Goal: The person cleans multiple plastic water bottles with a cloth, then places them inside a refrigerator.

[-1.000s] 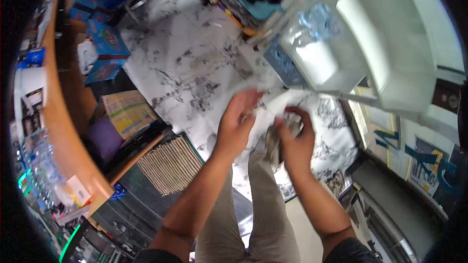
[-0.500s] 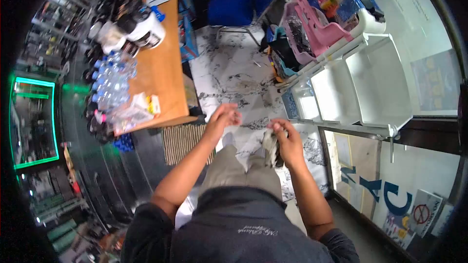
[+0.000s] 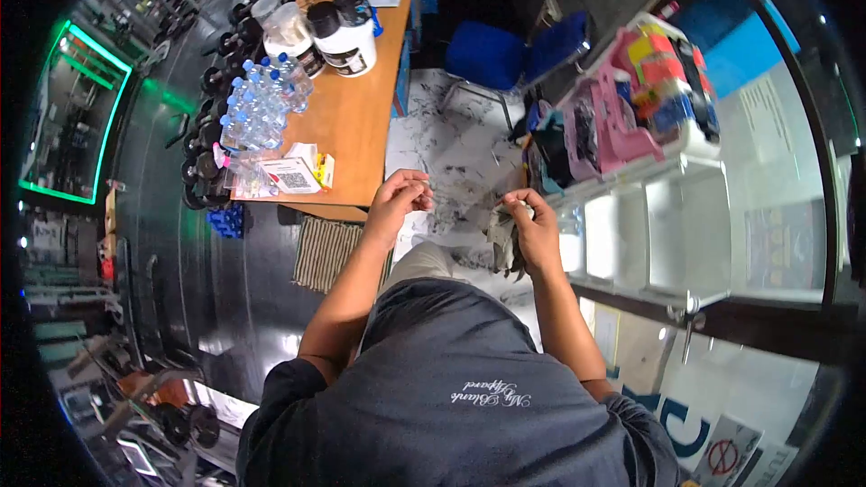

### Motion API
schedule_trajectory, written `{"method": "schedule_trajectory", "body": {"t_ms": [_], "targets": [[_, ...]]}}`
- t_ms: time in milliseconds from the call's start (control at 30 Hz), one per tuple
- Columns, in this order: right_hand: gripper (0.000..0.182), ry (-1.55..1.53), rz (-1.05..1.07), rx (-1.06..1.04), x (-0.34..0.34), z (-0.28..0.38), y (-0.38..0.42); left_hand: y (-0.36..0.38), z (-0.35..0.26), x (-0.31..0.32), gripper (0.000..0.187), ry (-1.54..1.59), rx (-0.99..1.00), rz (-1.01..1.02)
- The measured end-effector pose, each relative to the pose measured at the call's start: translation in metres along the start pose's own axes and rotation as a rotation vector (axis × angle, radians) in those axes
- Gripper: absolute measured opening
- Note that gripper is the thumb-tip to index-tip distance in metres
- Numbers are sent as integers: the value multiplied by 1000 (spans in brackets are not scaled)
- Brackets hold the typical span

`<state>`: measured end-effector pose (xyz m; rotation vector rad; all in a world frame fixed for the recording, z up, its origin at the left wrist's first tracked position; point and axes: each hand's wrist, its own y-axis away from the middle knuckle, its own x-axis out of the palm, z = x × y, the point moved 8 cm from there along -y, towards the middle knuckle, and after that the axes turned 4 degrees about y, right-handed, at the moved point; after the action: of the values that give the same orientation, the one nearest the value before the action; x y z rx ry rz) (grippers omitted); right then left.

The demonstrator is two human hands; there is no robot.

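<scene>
My left hand (image 3: pixel 398 205) is held out over the marble floor near the table's front corner. Its fingers are loosely curled and apart, with nothing seen in them. Across from it, my right hand (image 3: pixel 534 227) pinches a crumpled grey-white cloth (image 3: pixel 502 236) between thumb and fingers. The cloth hangs below the fingertips, with darker ends at the bottom; its exact shape is hard to make out.
Left stands a wooden table (image 3: pixel 353 140) with water bottles (image 3: pixel 257 113), white tubs (image 3: pixel 347 47) and a QR-code card (image 3: pixel 296 176). A striped mat (image 3: pixel 327 252) lies below. Right are white bins (image 3: pixel 686 230) and a pink basket (image 3: pixel 622 117); a blue chair (image 3: pixel 487 54) stands ahead.
The view has swung, so the table and bins sit further right in it. My left fingers have curled in more. My right hand keeps its hold on the cloth.
</scene>
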<state>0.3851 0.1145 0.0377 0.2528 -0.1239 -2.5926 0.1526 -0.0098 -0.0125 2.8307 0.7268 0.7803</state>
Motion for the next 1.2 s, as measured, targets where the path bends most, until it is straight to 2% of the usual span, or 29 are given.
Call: {"method": "schedule_trajectory", "body": {"t_ms": [167, 267, 300, 400, 533, 567, 667, 800, 833, 933, 967, 1067, 1200], "targets": [[27, -100, 176, 63, 71, 11, -83, -44, -17, -69, 24, -2, 41, -75], [33, 78, 215, 10, 109, 43, -129, -51, -33, -98, 23, 36, 36, -158], [36, 167, 218, -67, 123, 58, -143, -53, -36, -109, 22, 84, 39, -175], [34, 231, 357, -64, 176, 74, -189, -57, -54, -135, 24, 251, 60, -237], [29, 209, 506, -154, 255, 86, -246, -65, -73, -166, 25, 271, 147, -392], [21, 305, 537, -152, 274, 87, -260, -67, -72, -174, 26, 287, 167, -433], [19, 268, 619, -447, 340, 120, -285, -78, -90, -189, 26, 330, 245, -543], [21, 419, 875, -393, 430, 108, -327, -100, -98, -214, 24, 286, 309, -700], [21, 400, 885, -562, 454, 109, -337, -104, -103, -217, 22, 277, 321, -750], [23, 523, 934, -809, 521, 108, -364, -120, -100, -235, 22, 325, 344, -870], [32, 538, 1020, -773, 542, 108, -371, -126, -99, -237, 21, 333, 350, -901], [39, 560, 976, -1089, 603, 106, -385, -134, -92, -235, 20, 373, 348, -995], [48, 840, 1008, -1138, 665, 94, -391, -139, -78, -220, 17, 476, 388, -1131]]}}
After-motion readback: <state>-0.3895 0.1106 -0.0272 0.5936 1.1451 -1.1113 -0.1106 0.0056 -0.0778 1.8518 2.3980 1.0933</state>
